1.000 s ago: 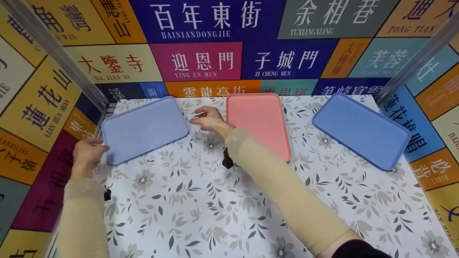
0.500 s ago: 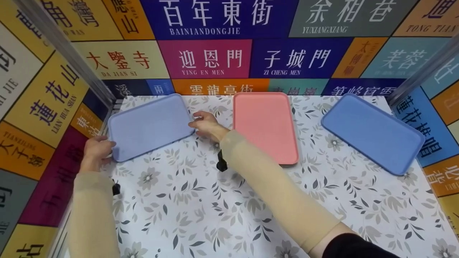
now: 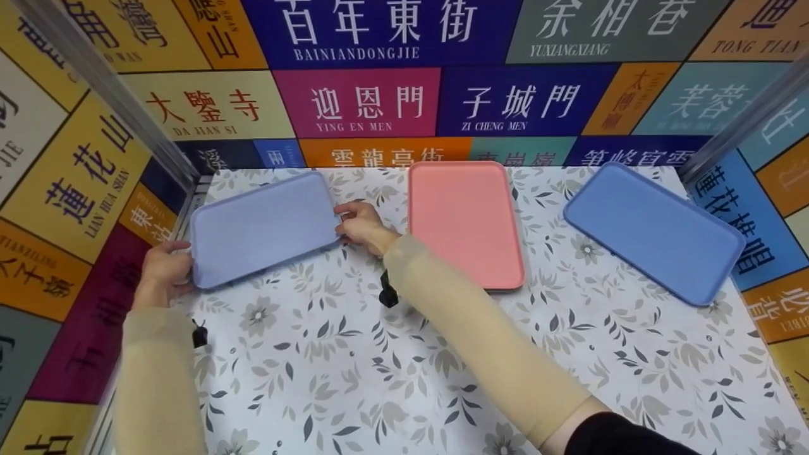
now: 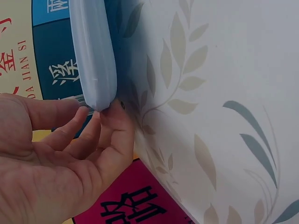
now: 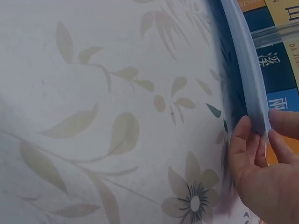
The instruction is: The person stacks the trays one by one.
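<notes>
A pale lavender-blue rectangular tray [image 3: 265, 227] is at the far left of the table, at a slant. My left hand [image 3: 165, 268] holds its left end; in the left wrist view the fingers [image 4: 119, 135] curl under the tray's edge, with the thumb on the other side. My right hand [image 3: 363, 226] grips the right end, its fingers [image 5: 240, 140] below the rim and its thumb over it. In both wrist views the tray is seen edge-on, with a shadow on the cloth beside it.
A pink tray [image 3: 464, 221] lies just right of my right hand, near the back wall. Further right a darker blue tray [image 3: 654, 230] lies at a slant. Printed sign panels [image 3: 360, 101] wall in the back and sides. A floral cloth [image 3: 354, 373] covers the table.
My right hand has moved left from beside the pink tray to the lavender-blue tray's right end. Both hands now hold that tray, which has shifted slightly. The other trays stay put.
</notes>
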`<state>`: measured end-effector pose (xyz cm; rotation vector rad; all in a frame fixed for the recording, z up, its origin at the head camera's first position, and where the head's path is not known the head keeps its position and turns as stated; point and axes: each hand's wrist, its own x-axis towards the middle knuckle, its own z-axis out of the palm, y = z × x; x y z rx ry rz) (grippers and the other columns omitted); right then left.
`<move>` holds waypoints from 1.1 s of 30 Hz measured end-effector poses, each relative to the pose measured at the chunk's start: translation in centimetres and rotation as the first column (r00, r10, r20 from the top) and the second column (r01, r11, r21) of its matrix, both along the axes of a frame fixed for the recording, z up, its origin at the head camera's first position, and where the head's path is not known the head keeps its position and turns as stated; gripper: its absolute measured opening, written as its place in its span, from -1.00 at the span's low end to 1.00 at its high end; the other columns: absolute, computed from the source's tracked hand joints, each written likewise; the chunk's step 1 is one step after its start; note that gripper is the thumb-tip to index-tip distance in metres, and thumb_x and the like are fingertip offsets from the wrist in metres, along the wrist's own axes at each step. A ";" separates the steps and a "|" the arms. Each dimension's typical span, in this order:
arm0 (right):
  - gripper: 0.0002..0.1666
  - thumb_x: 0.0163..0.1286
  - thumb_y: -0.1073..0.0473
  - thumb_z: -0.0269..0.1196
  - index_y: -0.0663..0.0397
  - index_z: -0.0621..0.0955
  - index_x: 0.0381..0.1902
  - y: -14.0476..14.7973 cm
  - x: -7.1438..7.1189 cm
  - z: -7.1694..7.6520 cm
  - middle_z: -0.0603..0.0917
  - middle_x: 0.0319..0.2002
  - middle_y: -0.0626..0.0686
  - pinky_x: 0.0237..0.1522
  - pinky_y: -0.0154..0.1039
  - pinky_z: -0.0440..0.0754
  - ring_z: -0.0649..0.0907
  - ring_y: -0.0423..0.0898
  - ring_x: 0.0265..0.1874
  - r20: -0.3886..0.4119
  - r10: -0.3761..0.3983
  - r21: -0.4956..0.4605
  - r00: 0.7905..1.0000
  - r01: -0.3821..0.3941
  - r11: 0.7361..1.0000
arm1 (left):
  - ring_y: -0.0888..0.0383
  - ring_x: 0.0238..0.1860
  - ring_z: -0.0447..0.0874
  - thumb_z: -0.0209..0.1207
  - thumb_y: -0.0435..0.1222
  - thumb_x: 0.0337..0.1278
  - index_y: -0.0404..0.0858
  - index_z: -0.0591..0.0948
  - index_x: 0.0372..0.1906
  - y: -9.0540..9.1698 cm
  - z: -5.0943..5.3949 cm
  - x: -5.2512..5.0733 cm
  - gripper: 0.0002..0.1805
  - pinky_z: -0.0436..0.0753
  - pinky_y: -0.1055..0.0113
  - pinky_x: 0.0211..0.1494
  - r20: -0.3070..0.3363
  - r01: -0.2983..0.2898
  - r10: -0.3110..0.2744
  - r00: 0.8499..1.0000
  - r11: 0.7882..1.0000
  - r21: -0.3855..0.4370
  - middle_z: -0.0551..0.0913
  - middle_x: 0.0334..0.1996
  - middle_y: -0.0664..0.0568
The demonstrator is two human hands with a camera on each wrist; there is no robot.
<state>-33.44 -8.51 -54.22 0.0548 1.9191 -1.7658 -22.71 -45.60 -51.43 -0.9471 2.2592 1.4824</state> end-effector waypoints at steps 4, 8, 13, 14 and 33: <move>-0.28 0.35 0.60 0.21 0.19 0.67 0.46 0.2 0.4 0.0 0.48 -0.03 0.02 -0.22 -0.18 0.72 0.59 -0.13 -0.30 -0.029 -0.019 -0.004 0.999 0.018 1.000 | 0.13 0.02 0.67 -0.06 -0.39 0.53 -0.23 0.15 0.82 0.1 0.2 0.3 -0.19 0.75 0.02 0.35 0.006 0.027 -0.027 1.000 1.000 -0.004 0.57 0.22 -0.19; -0.27 0.33 0.62 0.22 0.19 0.69 0.44 0.8 0.2 0.0 0.50 -0.08 0.00 -0.26 -0.15 0.70 0.61 -0.08 -0.30 -0.045 -0.039 -0.027 0.998 0.038 0.999 | 0.05 0.16 0.67 -0.05 -0.35 0.61 -0.18 0.13 0.84 0.2 0.3 0.6 -0.21 0.78 -0.01 0.35 0.012 0.055 -0.056 0.998 0.998 0.009 0.51 0.42 -0.29; -0.26 0.29 0.68 0.19 0.27 0.68 0.43 1.9 -0.4 0.6 0.49 -0.20 -0.01 -0.04 0.02 0.77 0.56 -0.13 -0.35 -0.042 -0.053 -0.118 0.998 0.048 0.992 | 0.17 0.03 0.73 0.00 -0.26 0.71 -0.06 0.11 0.86 -0.3 0.5 0.9 -0.23 0.83 0.23 0.04 -0.037 0.103 -0.099 0.994 0.989 0.109 0.58 0.33 -0.12; -0.26 0.29 0.68 0.19 0.26 0.68 0.42 2.1 -0.4 0.7 0.50 -0.19 0.00 0.03 0.06 0.79 0.56 -0.13 -0.32 -0.042 -0.053 -0.124 0.998 0.048 0.991 | 0.20 0.00 0.74 0.01 -0.24 0.73 -0.03 0.12 0.86 -0.5 0.6 1.1 -0.24 0.84 0.25 0.02 -0.050 0.112 -0.106 0.993 0.984 0.136 0.59 0.27 -0.06; -0.30 0.31 0.59 0.25 0.24 0.70 0.42 4.2 1.5 2.4 0.68 0.09 0.09 0.44 0.33 0.67 0.70 -0.10 -0.21 -0.026 -0.275 -0.255 0.961 0.260 0.931 | 0.16 -0.27 0.74 0.15 -0.50 0.64 0.04 0.44 0.63 1.4 0.4 2.9 -0.36 0.68 0.31 -0.40 -0.379 0.095 0.129 0.916 0.850 0.518 0.71 -0.07 0.16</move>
